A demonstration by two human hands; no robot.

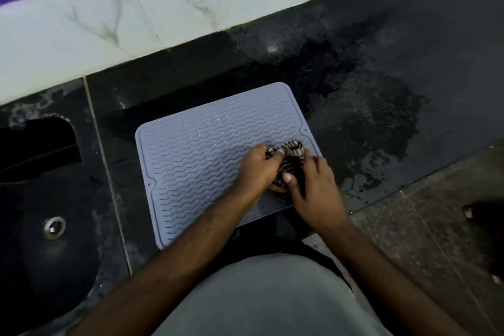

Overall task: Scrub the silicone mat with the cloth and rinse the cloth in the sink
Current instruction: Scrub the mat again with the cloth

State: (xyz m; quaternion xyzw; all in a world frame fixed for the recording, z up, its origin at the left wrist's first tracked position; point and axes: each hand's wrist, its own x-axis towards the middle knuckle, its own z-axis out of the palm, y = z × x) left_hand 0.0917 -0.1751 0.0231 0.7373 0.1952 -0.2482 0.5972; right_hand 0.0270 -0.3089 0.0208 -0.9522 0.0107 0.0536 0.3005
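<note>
mat [207,150] on counter [381,43] | sink [54,254] left | cloth [289,161] on mat

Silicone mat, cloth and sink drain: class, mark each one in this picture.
silicone mat [196,150], head view, bare ridged middle.
cloth [293,148], head view, bunched top fold.
sink drain [54,228], head view, metal ring.

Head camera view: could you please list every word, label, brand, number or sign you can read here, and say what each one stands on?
None: no readable text anywhere in this view.
The silicone mat shows only a wavy ridge pattern.
The cloth, bunched in the left hand and right hand, shows only a checked pattern.
The sink and countertop carry no markings.
</note>
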